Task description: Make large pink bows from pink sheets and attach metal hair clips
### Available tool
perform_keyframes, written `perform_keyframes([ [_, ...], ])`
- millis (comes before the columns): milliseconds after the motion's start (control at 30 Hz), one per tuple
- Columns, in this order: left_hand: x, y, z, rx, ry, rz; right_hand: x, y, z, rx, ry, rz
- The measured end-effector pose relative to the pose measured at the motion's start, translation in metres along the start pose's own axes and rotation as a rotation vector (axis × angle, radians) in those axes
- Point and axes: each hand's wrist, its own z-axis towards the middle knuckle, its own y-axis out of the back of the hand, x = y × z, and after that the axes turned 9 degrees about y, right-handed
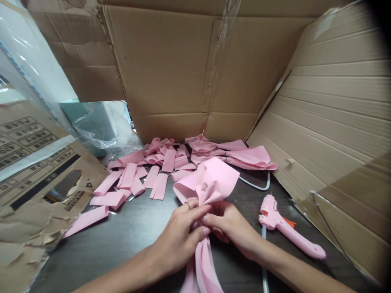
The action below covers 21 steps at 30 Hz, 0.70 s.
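Pinching a large pink fabric-like bow (216, 179) at its gathered middle, the left hand (180, 228) and the right hand (233, 228) meet near the centre of the head view. The fingertips of both are closed on the gathered material, close against each other. The bow's wide loops flare out on the far side of the grip, and its long tails hang on the near side, running down between the wrists.

Right of the right hand, a pink plastic glue gun with an orange trigger (290, 232) lies on the dark tabletop (131, 252), a translucent glue stick (264, 260) reaching from it toward the near edge. Small folded pink strips (159, 186) are scattered at the far left, some overlapping. Larger gathered pink pieces (247, 156) lie stacked at the far right, before the brown cardboard wall (171, 65). A printed cardboard flap (36, 154) stands at the left.
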Motion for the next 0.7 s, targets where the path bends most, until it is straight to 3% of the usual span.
perform_keyframes([
  [200, 0.002, -0.002, 0.0, -0.01, -0.067, 0.023, -0.001, -0.009, -0.004, -0.099, -0.09, 0.12],
  [367, -0.003, -0.005, -0.001, 0.023, -0.058, -0.016, 0.002, -0.012, -0.007, -0.105, -0.1, 0.22],
  [500, -0.007, -0.006, -0.001, -0.054, -0.026, -0.085, 0.001, -0.011, -0.006, -0.147, -0.108, 0.353],
  [633, -0.007, -0.012, 0.001, -0.192, 0.104, -0.4, -0.004, -0.011, -0.005, -0.186, -0.113, 0.5],
  [700, -0.005, -0.018, 0.002, -0.201, 0.203, -0.62, -0.006, -0.012, -0.004, -0.212, -0.108, 0.534],
])
